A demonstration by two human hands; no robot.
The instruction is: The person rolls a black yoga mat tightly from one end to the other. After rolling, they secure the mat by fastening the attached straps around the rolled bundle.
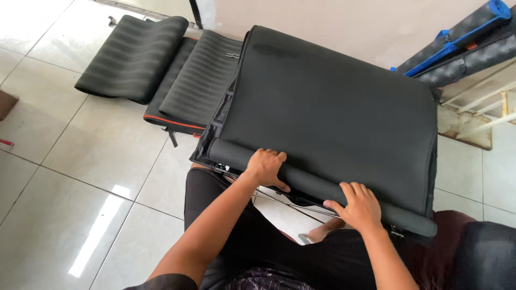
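Knees in black trousers [236, 236] fill the bottom of the view, with a patterned dark shirt hem just showing at the lower edge and a sheet of white paper [282, 212] lying between the legs on the pale tiled floor [80, 177]. Just above them both hands grip the rolled near edge [317, 185] of a large black foam mat [333, 107] — the left hand [266, 167] sits toward the left end of the roll with its fingers curled over the top, and the right hand [357, 207] presses on the roll further to the right, fingers spread and bent around it. The hands are set apart from each other along the roll, each closed on it. Beyond the roll the mat lies flat and wide, resting on what looks like an open black bag whose zipped edge [217, 121] shows along the left side. A dark red cushion or seat [451, 241] sits at the lower right. Farther off on the left, two ribbed black foam pads [134, 56] lie on the floor, one overlapping a piece with an orange trim line [174, 122]. Against the wall at the upper right lean rolled grey mats with blue straps [462, 37] — beside them stands a white wooden frame [484, 102].
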